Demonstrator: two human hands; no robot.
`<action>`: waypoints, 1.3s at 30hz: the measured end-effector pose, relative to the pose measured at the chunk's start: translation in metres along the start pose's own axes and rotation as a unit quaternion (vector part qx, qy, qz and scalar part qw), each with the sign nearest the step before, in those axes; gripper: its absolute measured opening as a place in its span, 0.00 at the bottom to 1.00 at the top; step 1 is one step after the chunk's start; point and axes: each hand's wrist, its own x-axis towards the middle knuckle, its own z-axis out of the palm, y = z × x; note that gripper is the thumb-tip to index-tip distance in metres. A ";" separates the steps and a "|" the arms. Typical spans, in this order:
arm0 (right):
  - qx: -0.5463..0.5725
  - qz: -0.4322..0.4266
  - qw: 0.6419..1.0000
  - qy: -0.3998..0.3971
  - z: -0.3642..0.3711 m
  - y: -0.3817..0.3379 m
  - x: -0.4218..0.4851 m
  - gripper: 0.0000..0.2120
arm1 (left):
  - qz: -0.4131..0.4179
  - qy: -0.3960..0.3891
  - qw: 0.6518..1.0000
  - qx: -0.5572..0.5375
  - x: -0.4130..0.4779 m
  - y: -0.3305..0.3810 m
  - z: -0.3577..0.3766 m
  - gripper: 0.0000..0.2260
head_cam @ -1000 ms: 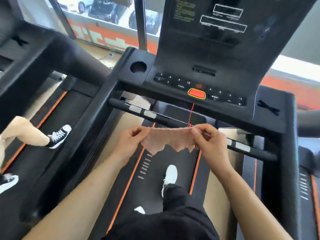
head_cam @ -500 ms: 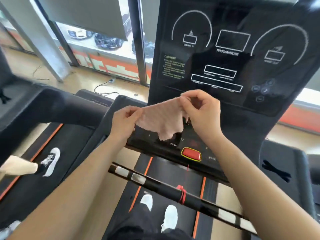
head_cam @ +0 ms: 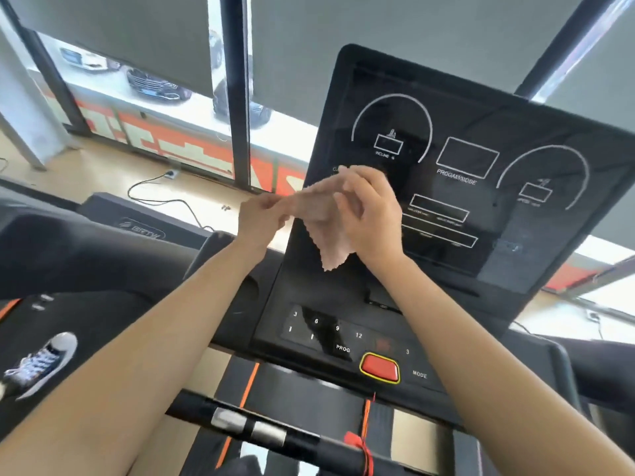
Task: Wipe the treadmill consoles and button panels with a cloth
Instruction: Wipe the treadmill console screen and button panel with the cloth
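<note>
A pink cloth (head_cam: 328, 235) hangs between both hands in front of the lower left of the black treadmill console (head_cam: 481, 207). My left hand (head_cam: 259, 214) pinches the cloth's left edge. My right hand (head_cam: 369, 214) grips its right side, fingers curled over it, close to the console screen; whether the cloth touches the screen is unclear. Below them lies the button panel (head_cam: 343, 334) with numbered keys and a red stop button (head_cam: 379, 367).
A handlebar (head_cam: 275, 434) with silver sensors crosses below the panel, a red safety cord (head_cam: 366, 451) looped on it. Another person's sneaker (head_cam: 41, 362) rests on the neighbouring treadmill at left. Windows, pillars and floor cables lie beyond.
Both hands have risen with the cloth from above the belt up to the console screen. The head view tilted upward. The cloth is more bunched in my right hand.
</note>
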 end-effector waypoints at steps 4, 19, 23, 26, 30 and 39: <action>-0.200 -0.114 0.964 -0.136 0.035 0.020 0.000 0.24 | -0.046 -0.002 0.999 -0.022 0.007 -0.022 0.006 0.05; -0.403 -0.305 0.805 -0.310 0.041 0.070 0.017 0.33 | -0.044 0.039 0.996 -0.060 -0.001 -0.066 0.022 0.10; -0.409 -0.303 0.813 -0.284 0.034 0.068 0.039 0.32 | -0.042 0.036 0.995 -0.088 -0.010 -0.072 0.026 0.14; -0.415 -0.271 0.833 -0.245 0.021 0.058 0.072 0.32 | -0.017 0.034 0.997 -0.065 -0.021 -0.071 0.027 0.10; -0.432 -0.233 0.855 -0.166 -0.004 0.048 0.124 0.32 | 0.010 0.010 1.000 -0.023 -0.026 -0.074 0.025 0.13; -0.457 -0.164 0.871 -0.073 -0.041 0.059 0.164 0.31 | 0.011 -0.017 1.000 -0.001 -0.026 -0.076 0.019 0.12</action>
